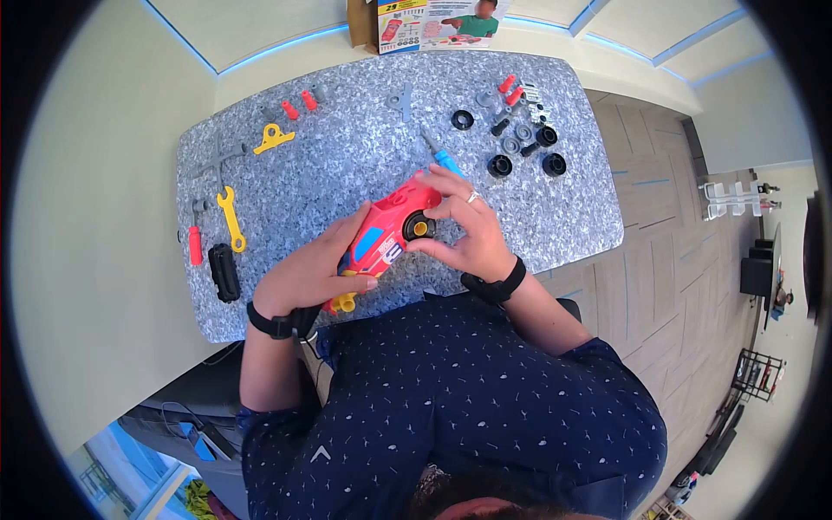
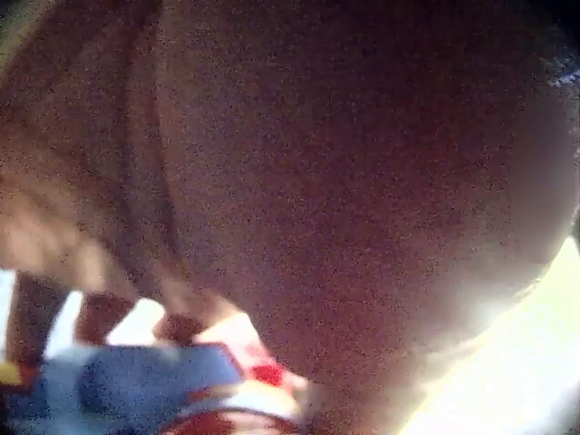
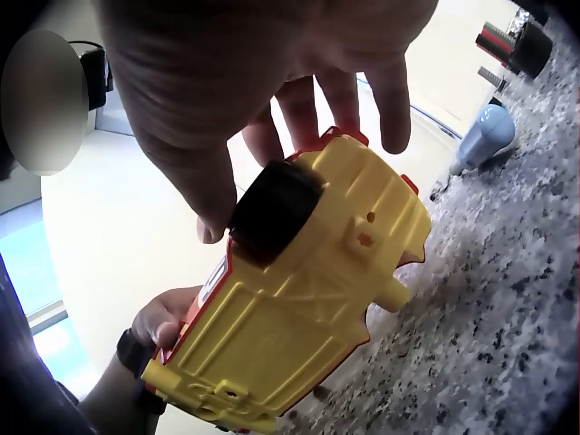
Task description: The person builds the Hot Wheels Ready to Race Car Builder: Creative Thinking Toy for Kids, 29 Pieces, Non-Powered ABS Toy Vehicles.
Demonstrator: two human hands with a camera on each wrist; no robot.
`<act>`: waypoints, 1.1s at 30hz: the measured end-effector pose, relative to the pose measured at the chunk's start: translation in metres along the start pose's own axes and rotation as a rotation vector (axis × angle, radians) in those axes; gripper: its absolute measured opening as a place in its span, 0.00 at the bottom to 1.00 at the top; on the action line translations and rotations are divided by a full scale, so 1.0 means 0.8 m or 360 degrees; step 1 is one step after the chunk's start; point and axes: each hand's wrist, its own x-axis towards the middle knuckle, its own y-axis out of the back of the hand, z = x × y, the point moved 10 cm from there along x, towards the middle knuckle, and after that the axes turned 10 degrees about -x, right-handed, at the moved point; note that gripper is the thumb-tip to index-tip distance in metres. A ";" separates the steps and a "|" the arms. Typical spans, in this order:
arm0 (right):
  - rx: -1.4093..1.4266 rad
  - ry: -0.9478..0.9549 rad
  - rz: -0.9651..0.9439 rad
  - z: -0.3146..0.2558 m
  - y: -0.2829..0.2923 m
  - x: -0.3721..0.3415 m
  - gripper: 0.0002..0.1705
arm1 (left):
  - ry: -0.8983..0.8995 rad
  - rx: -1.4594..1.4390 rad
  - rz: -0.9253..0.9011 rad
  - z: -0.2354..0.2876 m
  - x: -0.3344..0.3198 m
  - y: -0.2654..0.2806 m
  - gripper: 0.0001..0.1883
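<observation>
Toy car [image 1: 386,236] held tilted over the table's [image 1: 347,165] near edge (can't tell if it touches), yellow underside toward right wrist view. Left hand [image 1: 314,267] grips the body, thumb on its near end. Right hand [image 1: 472,238] pinches the black wheel [image 3: 276,210] on the car's side. Screwdriver [image 1: 447,163] lies just past the car; loose wheels [image 1: 500,165] farther right.

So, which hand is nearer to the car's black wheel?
Right: the right hand touches the black wheel; the left hand holds the red car toward its other end.
</observation>
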 end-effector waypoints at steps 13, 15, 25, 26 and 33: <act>-0.0409 0.0043 0.0050 -0.007 -0.044 0.028 0.27 | 0.0018 0.0889 0.0481 0.049 0.019 0.044 0.44; -0.0359 0.0037 0.0042 0.008 -0.047 0.032 0.27 | -0.0054 0.0918 0.0524 0.043 0.020 0.046 0.45; -0.0137 0.0245 -0.0198 0.006 -0.039 0.045 0.34 | -0.0240 0.0569 0.0329 0.037 0.026 0.082 0.40; -0.0121 0.0206 -0.0182 0.007 -0.037 0.043 0.34 | -0.0166 0.0520 0.0293 0.034 0.025 0.083 0.40; 0.0013 -0.0141 -0.0122 -0.018 -0.023 0.018 0.33 | -0.0208 0.0722 0.0476 0.062 0.004 0.053 0.41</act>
